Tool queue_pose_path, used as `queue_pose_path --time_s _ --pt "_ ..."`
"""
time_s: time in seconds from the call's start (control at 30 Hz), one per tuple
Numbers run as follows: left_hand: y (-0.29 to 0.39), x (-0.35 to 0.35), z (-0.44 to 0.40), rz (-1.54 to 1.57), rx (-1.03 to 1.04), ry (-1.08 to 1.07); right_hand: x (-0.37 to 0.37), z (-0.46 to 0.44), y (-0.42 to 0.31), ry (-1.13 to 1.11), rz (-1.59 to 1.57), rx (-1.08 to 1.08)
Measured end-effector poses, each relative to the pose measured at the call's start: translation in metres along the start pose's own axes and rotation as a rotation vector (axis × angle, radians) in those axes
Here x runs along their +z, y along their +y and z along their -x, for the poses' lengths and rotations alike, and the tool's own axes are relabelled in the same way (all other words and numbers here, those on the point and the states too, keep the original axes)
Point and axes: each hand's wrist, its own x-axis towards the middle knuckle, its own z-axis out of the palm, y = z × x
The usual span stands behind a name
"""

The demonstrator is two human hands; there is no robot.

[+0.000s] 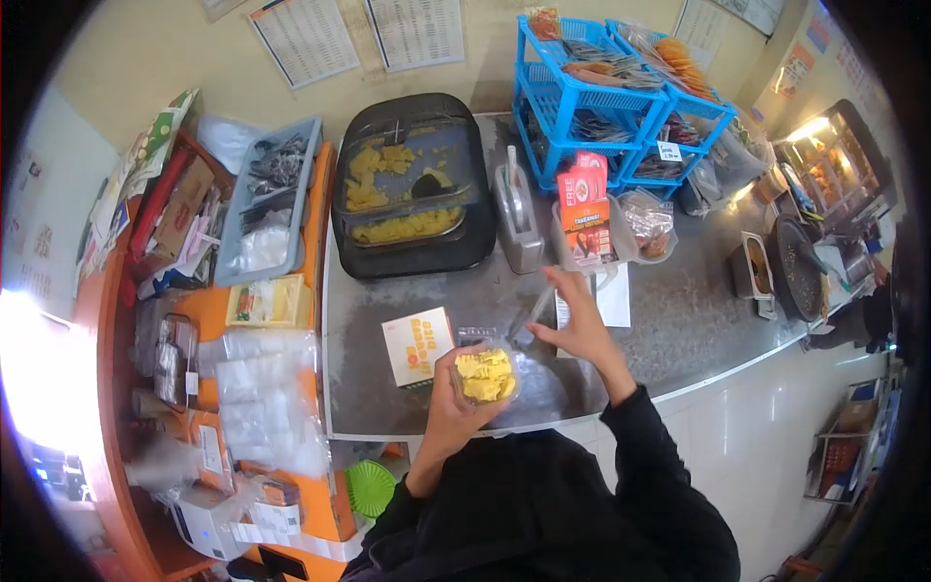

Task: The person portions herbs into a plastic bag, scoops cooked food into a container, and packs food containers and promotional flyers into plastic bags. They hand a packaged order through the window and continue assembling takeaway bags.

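Observation:
In my left hand is a small clear plastic tub, its fingers wrapped round the side. Chunky pieces of yellow food fill the tub to near its rim. My right hand hovers over the counter to the right, thumb and fingers spread apart. A translucent strip shows beside its fingertips; whether they touch it I cannot tell. Left of the tub lies a white printed box with orange and yellow lettering. A clear plastic piece lies just behind the tub.
A black tray at the back holds clear containers of yellow food. Right of it stand a metal holder, a white bin with red leaflets, and blue stacked baskets. Plastic bags and a grey-blue bin are at left.

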Motion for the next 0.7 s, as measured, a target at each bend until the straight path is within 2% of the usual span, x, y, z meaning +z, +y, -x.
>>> queue_pose_path --time_s 0.13,0.27,0.37,0.4,0.5,0.63,0.7 --pt "-0.008 0.018 0.003 0.109 -0.026 -0.017 -0.008 0.055 -0.037 0.093 -0.946 -0.075" --pt "-0.011 0.025 0.005 0.11 0.016 -0.178 -0.007 0.083 -0.058 -0.064 -0.647 -0.333" --pt "-0.02 0.031 0.009 0.243 -0.031 -0.278 -0.023 0.075 -0.069 -0.126 -0.467 -0.374" --pt "-0.019 0.035 0.015 0.195 -0.145 -0.254 -0.031 0.069 -0.074 -0.125 -0.358 -0.397" --pt "-0.024 0.048 0.027 0.522 -0.103 -0.312 -0.044 0.063 -0.07 -0.271 -0.248 -0.383" --pt "-0.025 0.057 0.038 0.549 -0.168 -0.134 -0.056 0.081 -0.063 -0.424 -0.147 -0.329" --pt "-0.029 0.059 0.043 0.539 -0.223 -0.082 -0.056 0.09 -0.053 -0.429 -0.202 -0.327"
